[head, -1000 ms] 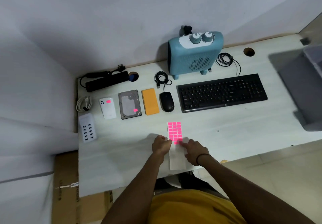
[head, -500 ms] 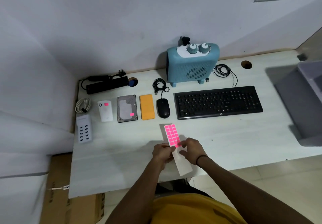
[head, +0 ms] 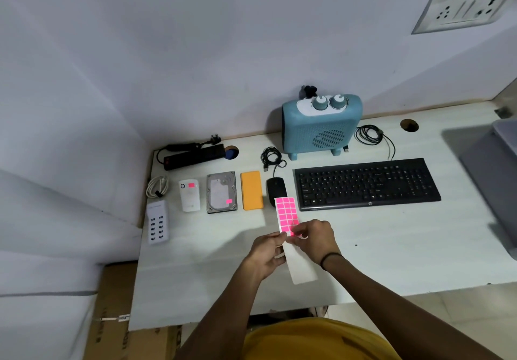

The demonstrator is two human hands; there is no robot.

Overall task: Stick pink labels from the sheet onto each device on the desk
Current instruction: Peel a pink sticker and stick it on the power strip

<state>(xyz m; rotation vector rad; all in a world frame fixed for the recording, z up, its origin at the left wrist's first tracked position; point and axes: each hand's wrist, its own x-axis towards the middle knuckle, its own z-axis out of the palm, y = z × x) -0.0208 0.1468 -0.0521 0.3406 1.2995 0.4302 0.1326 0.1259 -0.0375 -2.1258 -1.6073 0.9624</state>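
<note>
Both hands have lifted the label sheet off the desk; left hand grips it, right hand pinches a label.

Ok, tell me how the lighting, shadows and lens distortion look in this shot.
Head view: soft, dim, bluish light; the hands cast a faint shadow leftward on the desk; the keyboard is sharp, the wall socket plate smeared; wide-angle bending curves the desk edges.
</note>
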